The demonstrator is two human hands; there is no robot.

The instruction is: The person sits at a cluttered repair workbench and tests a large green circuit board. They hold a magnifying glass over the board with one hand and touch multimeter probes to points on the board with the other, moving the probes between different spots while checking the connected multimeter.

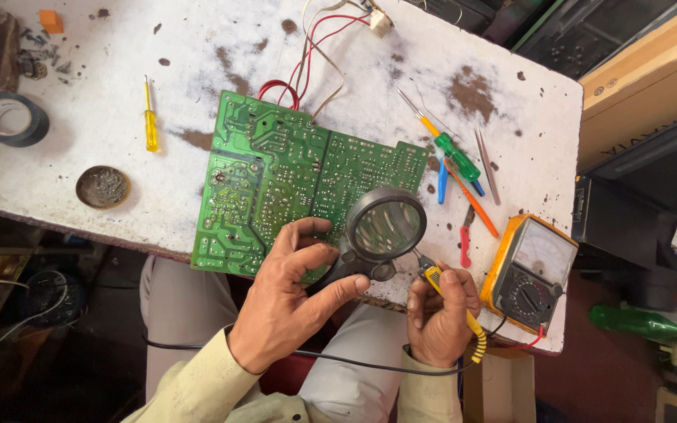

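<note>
Over green board (276, 184): magnifier (385, 227) between left-hand fingers (307, 258); probe (452, 301) in right-hand fingers (452, 286).

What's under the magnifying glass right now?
The magnifying glass, held by the left hand, sits over the green circuit board; solder tracks show blurred through the lens. Its black handle and the fingers cover the board's near corner, so that part is hidden.
</note>
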